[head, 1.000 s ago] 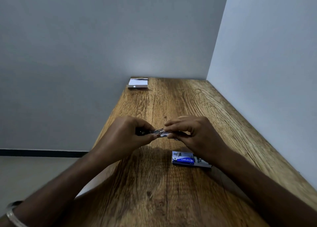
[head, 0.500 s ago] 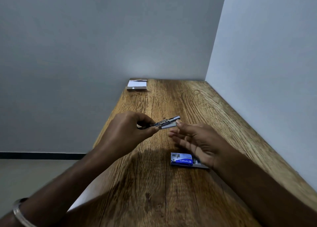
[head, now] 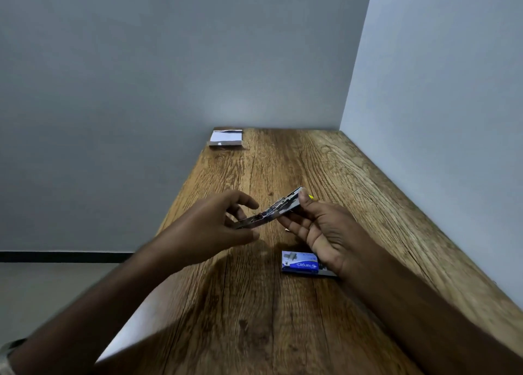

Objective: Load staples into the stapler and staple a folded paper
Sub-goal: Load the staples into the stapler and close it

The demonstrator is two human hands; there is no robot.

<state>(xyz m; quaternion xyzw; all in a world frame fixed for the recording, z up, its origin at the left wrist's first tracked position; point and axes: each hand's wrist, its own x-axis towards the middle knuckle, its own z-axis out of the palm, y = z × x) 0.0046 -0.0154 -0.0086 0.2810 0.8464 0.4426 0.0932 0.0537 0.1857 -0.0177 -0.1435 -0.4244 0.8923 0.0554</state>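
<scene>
A small metal stapler (head: 276,212) hangs slanted above the wooden table (head: 249,323), its far end raised. My right hand (head: 325,230) grips that far end, thumb on the tip and fingers underneath. My left hand (head: 209,230) is at the stapler's near end with its fingers spread apart; the near end lies between index finger and thumb without a firm grip. A blue and white staple box (head: 300,265) lies flat on the table below my right wrist, partly hidden by it. The folded white paper (head: 226,139) lies at the table's far left corner.
Grey walls close the table on the far side and along the right. The table's left edge drops off to the floor. Bare wood stretches between the hands and the paper.
My right hand, open half a second ago, has closed on the stapler's far end. My left hand's fingers have loosened and spread. The stapler has moved right and tilted further up.
</scene>
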